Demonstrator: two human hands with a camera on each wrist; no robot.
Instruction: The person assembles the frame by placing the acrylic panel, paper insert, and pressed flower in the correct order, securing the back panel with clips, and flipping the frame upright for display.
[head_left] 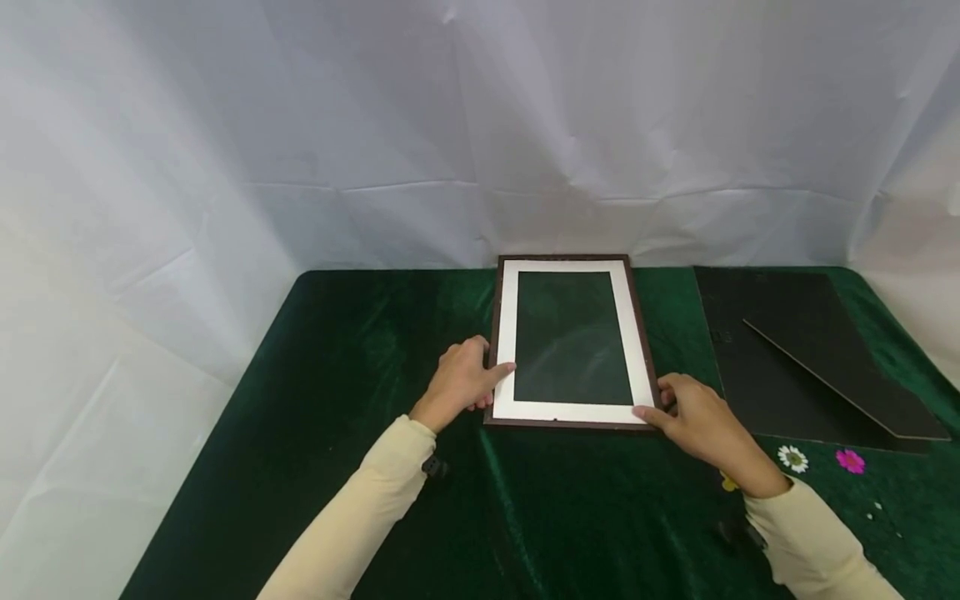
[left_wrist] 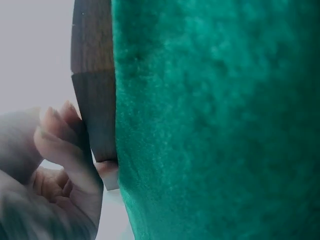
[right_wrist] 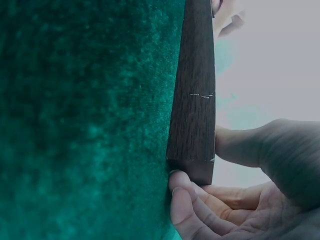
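Both near corners of the picture frame (head_left: 570, 343) are pinched by left hand (head_left: 459, 382) and right hand (head_left: 693, 415); lifting it off the bench (head_left: 360, 350) seems underway, an even raise needed.

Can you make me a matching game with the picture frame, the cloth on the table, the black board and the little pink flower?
Things:
1. picture frame
2. table cloth
3. black board
4. pink flower

Clues:
A. dark green velvet
B. held at its near corners by both hands
C. lies beside a white daisy
D. lies flat to the right of the frame

Pairs: 1-B, 2-A, 3-D, 4-C
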